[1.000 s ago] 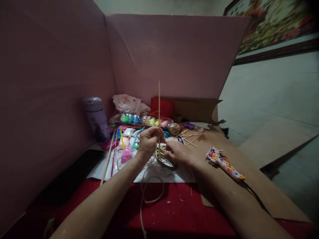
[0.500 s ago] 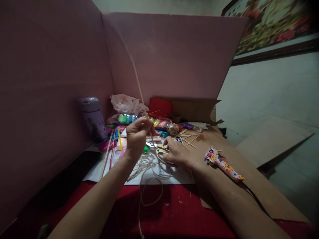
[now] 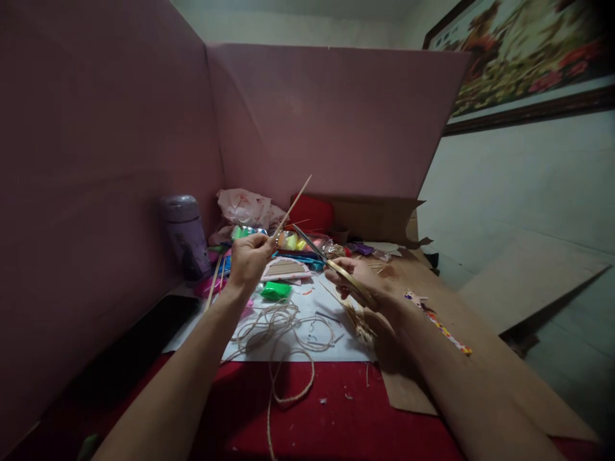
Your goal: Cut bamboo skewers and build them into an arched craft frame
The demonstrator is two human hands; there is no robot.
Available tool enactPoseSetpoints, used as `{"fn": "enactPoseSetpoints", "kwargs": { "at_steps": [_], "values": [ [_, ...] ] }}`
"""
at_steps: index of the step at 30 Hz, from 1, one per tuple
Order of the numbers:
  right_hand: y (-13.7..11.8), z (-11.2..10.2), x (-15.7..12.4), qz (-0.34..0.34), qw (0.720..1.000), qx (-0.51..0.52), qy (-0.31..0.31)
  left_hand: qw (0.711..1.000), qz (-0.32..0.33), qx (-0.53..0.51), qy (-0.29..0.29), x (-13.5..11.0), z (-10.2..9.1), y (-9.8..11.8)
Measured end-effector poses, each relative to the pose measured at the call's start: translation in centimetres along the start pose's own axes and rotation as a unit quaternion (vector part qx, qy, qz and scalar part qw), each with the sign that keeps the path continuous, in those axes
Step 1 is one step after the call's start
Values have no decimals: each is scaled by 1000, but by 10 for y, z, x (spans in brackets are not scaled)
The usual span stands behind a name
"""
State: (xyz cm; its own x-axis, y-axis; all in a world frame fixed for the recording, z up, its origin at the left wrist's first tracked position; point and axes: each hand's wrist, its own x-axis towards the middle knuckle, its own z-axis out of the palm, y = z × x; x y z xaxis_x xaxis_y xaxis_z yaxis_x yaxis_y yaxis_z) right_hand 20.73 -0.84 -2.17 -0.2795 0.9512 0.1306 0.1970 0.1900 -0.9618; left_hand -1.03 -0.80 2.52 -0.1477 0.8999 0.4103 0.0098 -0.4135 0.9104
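One stick [image 3: 295, 204], pinched in left hand [image 3: 252, 258], slanting upward

Here's the bare, smooth left forearm [image 3: 185, 371], uncovered all the way from the lower edge of the view, broad down there and tapered neatly to a slim, bare left wrist [image 3: 235, 298]. Over on the other side, the bare, rounded right forearm [image 3: 446, 378] matches it: thick low down, slender toward the uncovered right wrist [image 3: 400, 315]. And the hands! A bare left hand [image 3: 247, 264] with a smooth, rounded back, and a bare right hand [image 3: 371, 276], its fingers [image 3: 343, 262] slim, partly hidden, nails too dim to read.
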Motion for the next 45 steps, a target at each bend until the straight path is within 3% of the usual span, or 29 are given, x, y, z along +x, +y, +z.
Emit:
{"fn": "enactPoseSetpoints", "kwargs": {
  "at_steps": [4, 9, 14, 20, 35, 45],
  "values": [
    [2, -1, -1, -30, 998, -27, -49, 995, -99, -28, -6, 2, -4, -1],
    [-5, 11, -4, -30, 995, -46, -86, 987, -144, -8, -64, 0, -4, -6],
    [-17, 18, -11, -7, 996, -71, -50, 986, -136, 17, -99, -4, 2, -6],
    [-16, 19, -11, -24, 995, -83, -39, 984, -136, 12, -113, -9, 6, -1],
    [-12, 20, -9, -3, 998, -47, -47, 978, -139, 72, -136, -8, 5, 0],
    [1, 18, -4, -23, 998, -29, -58, 976, -140, 75, -147, -8, 4, -1]
  ]
}}
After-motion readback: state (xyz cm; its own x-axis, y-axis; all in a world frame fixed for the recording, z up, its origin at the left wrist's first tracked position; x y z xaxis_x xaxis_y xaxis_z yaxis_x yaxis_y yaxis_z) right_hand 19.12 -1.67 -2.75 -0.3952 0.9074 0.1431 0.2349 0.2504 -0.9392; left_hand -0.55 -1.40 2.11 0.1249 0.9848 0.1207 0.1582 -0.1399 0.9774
